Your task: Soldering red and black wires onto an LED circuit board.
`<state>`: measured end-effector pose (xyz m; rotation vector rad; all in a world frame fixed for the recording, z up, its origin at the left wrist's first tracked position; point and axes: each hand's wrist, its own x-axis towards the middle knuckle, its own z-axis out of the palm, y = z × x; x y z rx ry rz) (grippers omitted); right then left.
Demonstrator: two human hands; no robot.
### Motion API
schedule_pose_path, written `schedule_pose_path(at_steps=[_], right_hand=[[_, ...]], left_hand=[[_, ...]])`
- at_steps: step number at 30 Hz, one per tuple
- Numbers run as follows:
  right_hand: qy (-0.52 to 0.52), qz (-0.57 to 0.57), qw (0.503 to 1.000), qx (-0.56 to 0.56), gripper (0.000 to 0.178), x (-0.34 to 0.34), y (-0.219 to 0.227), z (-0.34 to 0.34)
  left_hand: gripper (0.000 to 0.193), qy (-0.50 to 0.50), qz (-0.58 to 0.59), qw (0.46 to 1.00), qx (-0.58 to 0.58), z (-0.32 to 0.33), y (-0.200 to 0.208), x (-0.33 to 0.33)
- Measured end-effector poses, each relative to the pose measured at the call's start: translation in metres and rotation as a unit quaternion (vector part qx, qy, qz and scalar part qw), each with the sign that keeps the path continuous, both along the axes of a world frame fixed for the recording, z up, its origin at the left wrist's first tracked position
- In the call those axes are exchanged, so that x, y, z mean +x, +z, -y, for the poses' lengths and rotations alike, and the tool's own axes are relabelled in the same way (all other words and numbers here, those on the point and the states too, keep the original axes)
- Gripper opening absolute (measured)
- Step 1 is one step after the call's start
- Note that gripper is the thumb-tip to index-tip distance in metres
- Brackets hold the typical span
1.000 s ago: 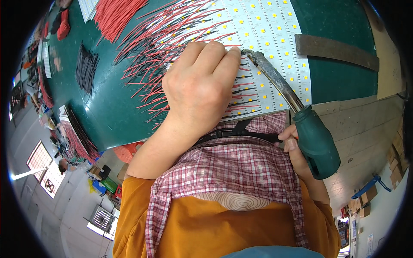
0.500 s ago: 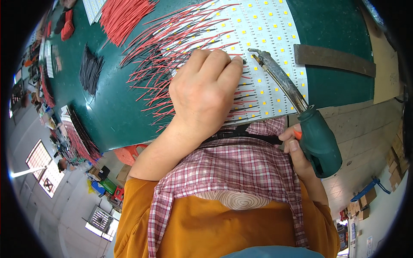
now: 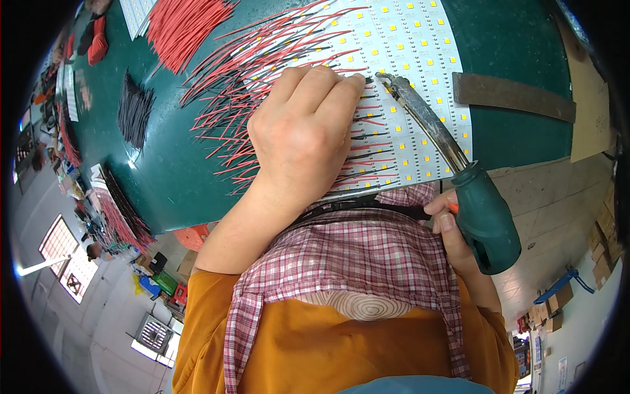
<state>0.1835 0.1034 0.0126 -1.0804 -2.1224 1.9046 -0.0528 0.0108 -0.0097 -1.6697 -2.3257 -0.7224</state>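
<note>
My left hand (image 3: 298, 131) is over the white LED board (image 3: 420, 128), its fingers pinched on a thin wire whose dark end shows just past the fingertips. Around it, rows of red and black wires (image 3: 230, 79) stick out leftward from the board, which carries many small yellow LEDs. In my right hand (image 3: 453, 226) is a soldering iron (image 3: 485, 217) with a dark green handle and an orange button. Its bent metal tip is at the board, close to the pinched wire's end; whether they touch I cannot tell.
On the green tabletop (image 3: 170, 177) lie a bundle of red wires (image 3: 184, 29) and a bundle of black wires (image 3: 136, 111). A flat dark metal strip (image 3: 515, 97) overlaps the board's right edge. Another wired board (image 3: 118, 207) sits at the table's left edge.
My left hand has shifted slightly up and left, bringing its fingertips level with the iron's tip. The soldering iron has barely moved; the view has shifted a little.
</note>
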Motion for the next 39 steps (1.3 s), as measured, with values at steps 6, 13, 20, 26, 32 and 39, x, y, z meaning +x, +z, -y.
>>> schedule_pose_path(at_steps=[6, 13, 20, 26, 32, 39], right_hand=[[0.057, 0.025, 0.996, 0.069, 0.013, -0.002, 0.000, -0.004], [0.034, 0.014, 0.999, -0.004, 0.015, -0.004, 0.002, -0.005], [0.035, -0.051, 0.998, 0.010, 0.012, -0.009, 0.001, -0.006], [0.005, -0.048, 0.998, -0.034, 0.010, -0.016, 0.005, -0.006], [0.055, -0.016, 0.998, -0.011, 0.012, -0.014, 0.002, -0.006], [0.096, 0.015, 0.994, 0.056, 0.007, -0.016, 0.005, -0.010]], left_hand=[[0.022, 0.006, -0.003, 1.000, -0.019, -0.001, 0.003, 0.001], [0.021, 0.010, -0.010, 1.000, -0.027, -0.002, 0.004, 0.003], [0.020, 0.010, 0.007, 1.000, -0.029, -0.002, 0.004, 0.003], [0.023, 0.023, 0.047, 0.999, -0.005, -0.003, 0.007, -0.007], [0.024, 0.029, 0.024, 0.999, -0.010, -0.006, 0.002, -0.008], [0.025, 0.029, 0.020, 0.999, -0.017, -0.007, 0.001, -0.007]])
